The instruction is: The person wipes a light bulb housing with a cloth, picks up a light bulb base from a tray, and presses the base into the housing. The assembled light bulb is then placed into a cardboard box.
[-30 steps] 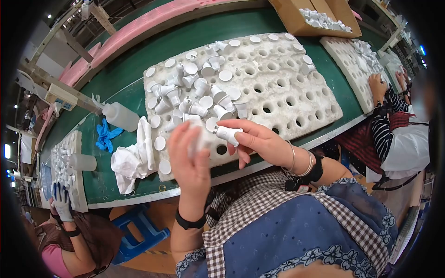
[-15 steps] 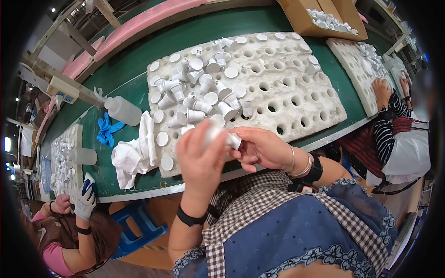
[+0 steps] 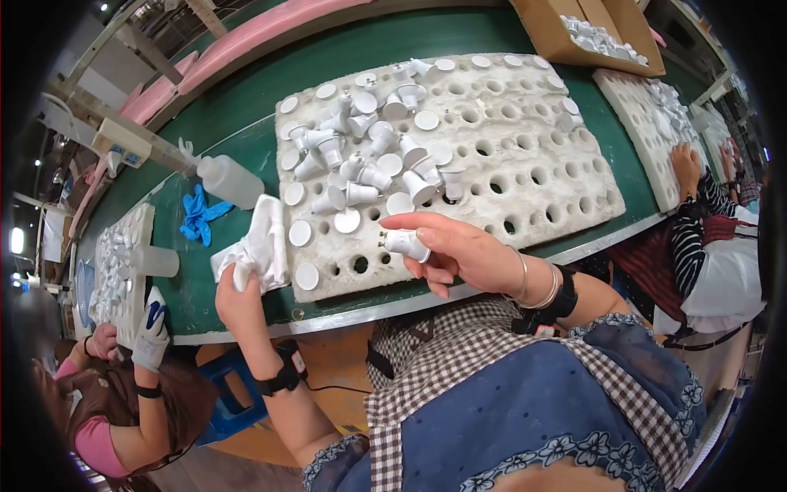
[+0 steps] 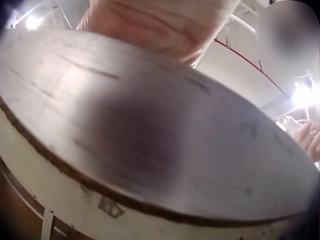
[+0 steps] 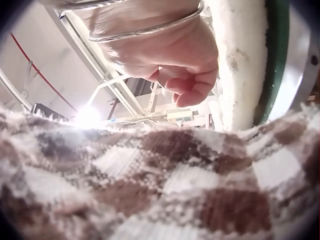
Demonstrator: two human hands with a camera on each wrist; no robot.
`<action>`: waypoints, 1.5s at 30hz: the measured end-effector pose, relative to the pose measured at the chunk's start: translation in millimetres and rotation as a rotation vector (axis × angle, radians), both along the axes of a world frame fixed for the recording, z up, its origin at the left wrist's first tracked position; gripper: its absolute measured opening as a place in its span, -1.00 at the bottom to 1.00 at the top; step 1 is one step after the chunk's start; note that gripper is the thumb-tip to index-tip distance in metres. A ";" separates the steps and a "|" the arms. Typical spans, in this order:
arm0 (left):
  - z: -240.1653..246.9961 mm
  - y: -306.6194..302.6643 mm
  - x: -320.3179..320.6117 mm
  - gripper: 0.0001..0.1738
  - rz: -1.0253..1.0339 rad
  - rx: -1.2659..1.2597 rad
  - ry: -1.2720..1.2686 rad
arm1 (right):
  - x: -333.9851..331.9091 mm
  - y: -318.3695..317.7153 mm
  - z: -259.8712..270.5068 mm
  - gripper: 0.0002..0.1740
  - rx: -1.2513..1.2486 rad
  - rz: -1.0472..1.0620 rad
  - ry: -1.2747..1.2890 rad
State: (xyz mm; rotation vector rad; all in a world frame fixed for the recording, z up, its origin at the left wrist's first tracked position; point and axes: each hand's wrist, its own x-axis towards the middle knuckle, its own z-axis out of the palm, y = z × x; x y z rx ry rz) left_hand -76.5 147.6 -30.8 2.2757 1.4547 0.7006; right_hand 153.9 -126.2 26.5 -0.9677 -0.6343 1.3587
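My right hand [image 3: 463, 252] pinches a white cup-shaped part [image 3: 407, 243] with small metal pieces at its narrow end, above the near edge of the foam board. In the right wrist view the same hand [image 5: 172, 70] shows curled fingers below a bangle. Left of the board, my left hand [image 3: 240, 299] grips the near end of a crumpled white cloth [image 3: 261, 242]. The left wrist view shows only part of the left wrist [image 4: 150, 25] past the metal table edge [image 4: 210, 165]. Many similar white parts [image 3: 381, 138] lie heaped on the holed foam board [image 3: 525, 221].
On the green table [image 3: 246, 275] are a squeeze bottle [image 3: 229, 180] and a blue glove [image 3: 199, 217]. A carton of white parts [image 3: 557, 49] stands at the back right. More foam boards flank mine, with a person seated at each side. White discs [image 3: 306, 276] sit in board holes.
My left hand, with a blurred white thing in it, was close to my right hand; now it is at the cloth on the left. The right hand still holds the white part.
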 end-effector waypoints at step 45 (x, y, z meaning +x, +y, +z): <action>72.0 -78.6 2.8 -0.61 0.027 -0.040 -0.759 | 300.7 -77.8 118.3 -0.60 -0.044 -0.972 -0.593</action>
